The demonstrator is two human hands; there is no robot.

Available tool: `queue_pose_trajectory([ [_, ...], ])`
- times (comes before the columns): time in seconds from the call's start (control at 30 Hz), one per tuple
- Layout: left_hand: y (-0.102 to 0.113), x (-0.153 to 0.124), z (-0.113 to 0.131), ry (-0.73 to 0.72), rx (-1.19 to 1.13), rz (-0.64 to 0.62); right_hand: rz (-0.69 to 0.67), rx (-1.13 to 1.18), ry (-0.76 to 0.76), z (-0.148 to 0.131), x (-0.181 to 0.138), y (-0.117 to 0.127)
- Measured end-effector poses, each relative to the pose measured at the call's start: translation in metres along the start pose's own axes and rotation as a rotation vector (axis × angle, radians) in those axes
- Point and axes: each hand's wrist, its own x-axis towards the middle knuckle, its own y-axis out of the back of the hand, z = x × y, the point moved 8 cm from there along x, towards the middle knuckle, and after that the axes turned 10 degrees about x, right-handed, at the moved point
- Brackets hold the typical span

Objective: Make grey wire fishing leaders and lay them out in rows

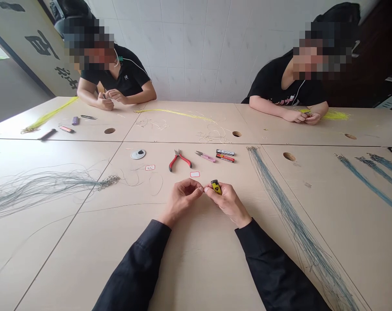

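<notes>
My left hand [182,198] is closed in a pinch, its thumb and fingertips meeting my right fingertips. A thin cord [118,207] trails from it leftward across the table. Wrapped in my right hand [231,204] is a yellow and black lighter [216,187], while thumb and index finger pinch at the left fingertips. Whatever lies between the fingertips is too small to make out. Beyond the hands lie red-handled pliers [179,160], pink thread snips [206,156] and a small red-edged label [195,174]. To the left spreads a loose bundle of blue-grey cords [53,188] with metal ends.
Another bundle of blue cords [283,203] runs along my right, with several tied bundles [371,179] farther right. Two batteries [225,156] and a round metal disc [138,154] lie ahead. Two people sit opposite, near yellow cords [176,113]. The table has round holes [289,157].
</notes>
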Motion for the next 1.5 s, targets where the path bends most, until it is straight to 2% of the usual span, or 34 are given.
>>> queue_pose_trajectory([
  [0.4, -0.003, 0.0, 0.002, -0.01, 0.006, -0.034, 0.031, -0.105, 0.078, -0.007, -0.003, -0.001],
  [0.57, -0.004, -0.001, 0.001, -0.006, 0.018, -0.038, 0.079, -0.266, 0.062, -0.004, -0.001, 0.003],
  [0.77, -0.007, -0.001, 0.001, -0.001, 0.021, -0.067, 0.06, -0.373, 0.053, 0.003, 0.002, 0.002],
  [1.07, -0.004, -0.001, 0.0, -0.011, 0.056, -0.034, 0.139, -0.096, 0.059, 0.007, 0.002, 0.008],
  [1.5, -0.006, -0.001, -0.001, -0.005, 0.03, -0.062, 0.06, -0.237, 0.068, -0.001, 0.0, 0.0],
])
